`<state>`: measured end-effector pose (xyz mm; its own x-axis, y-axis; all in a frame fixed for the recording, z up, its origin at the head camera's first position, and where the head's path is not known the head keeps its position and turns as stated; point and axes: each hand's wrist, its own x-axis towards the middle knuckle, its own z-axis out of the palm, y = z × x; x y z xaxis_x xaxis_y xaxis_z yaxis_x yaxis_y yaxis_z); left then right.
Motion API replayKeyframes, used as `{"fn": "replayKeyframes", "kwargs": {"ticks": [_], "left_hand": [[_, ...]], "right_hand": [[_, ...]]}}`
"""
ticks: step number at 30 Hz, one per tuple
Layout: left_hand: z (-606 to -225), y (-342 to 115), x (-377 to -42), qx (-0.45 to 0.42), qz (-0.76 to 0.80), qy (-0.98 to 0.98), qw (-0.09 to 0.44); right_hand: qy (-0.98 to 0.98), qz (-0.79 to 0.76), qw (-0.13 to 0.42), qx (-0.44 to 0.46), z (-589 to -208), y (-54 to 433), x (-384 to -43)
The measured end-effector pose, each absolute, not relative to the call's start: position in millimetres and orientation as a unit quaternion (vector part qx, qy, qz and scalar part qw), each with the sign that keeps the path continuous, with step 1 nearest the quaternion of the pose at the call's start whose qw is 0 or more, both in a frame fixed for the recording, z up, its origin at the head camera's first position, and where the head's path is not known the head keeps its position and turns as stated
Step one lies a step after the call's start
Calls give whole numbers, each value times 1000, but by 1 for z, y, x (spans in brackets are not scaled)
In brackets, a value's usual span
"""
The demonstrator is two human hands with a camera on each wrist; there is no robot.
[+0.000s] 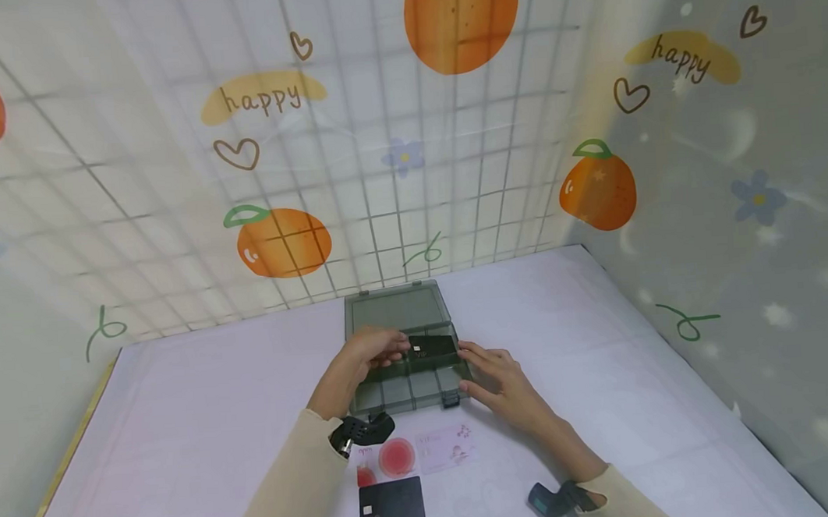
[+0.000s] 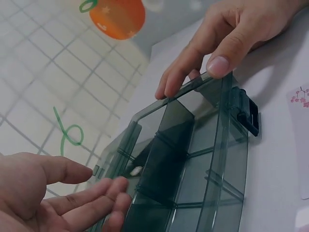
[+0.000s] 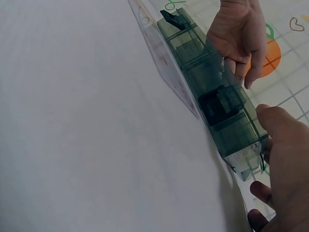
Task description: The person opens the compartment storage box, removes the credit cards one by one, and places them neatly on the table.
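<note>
A translucent grey-green compartment box (image 1: 404, 406) lies with its lid (image 1: 392, 310) swung back toward the wall. In it is a black card (image 1: 441, 347) with a chip mark and "VIP" lettering; the left wrist view shows it standing tilted across the dividers. My left hand (image 1: 373, 348) is over the box's left part, fingertips at the card's left end. There its fingers are loosely bent, with nothing held between them in the left wrist view. My right hand (image 1: 505, 379) is at the box's right side, thumb and fingertips at the rim.
Before the box lie a card with red circles (image 1: 397, 456), a pale pink card (image 1: 446, 448) and a second black VIP card (image 1: 392, 506). A black latch (image 1: 450, 399) juts from the front side. Patterned fabric (image 1: 353, 176) hangs behind the white table (image 1: 204, 410).
</note>
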<state>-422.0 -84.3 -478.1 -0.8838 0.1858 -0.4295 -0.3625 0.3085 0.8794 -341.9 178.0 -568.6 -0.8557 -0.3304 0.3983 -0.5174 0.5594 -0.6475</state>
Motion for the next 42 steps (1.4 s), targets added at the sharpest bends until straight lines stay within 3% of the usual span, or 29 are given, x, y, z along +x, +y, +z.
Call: {"fn": "replayKeyframes", "kwargs": {"ticks": [6, 16, 22, 42], "left_hand": [[-476, -79, -418, -57, 622, 755, 200], [-489, -65, -403, -30, 543, 832, 110], [-474, -68, -404, -16, 521, 850, 75], [-449, -89, -374, 1, 604, 792, 83]], "right_hand": [[-871, 408, 120, 245, -567, 176, -341], [-870, 412, 114, 244, -571, 167, -335], [-872, 408, 111, 246, -570, 164, -335], [-879, 396, 116, 238, -569, 177, -340]]}}
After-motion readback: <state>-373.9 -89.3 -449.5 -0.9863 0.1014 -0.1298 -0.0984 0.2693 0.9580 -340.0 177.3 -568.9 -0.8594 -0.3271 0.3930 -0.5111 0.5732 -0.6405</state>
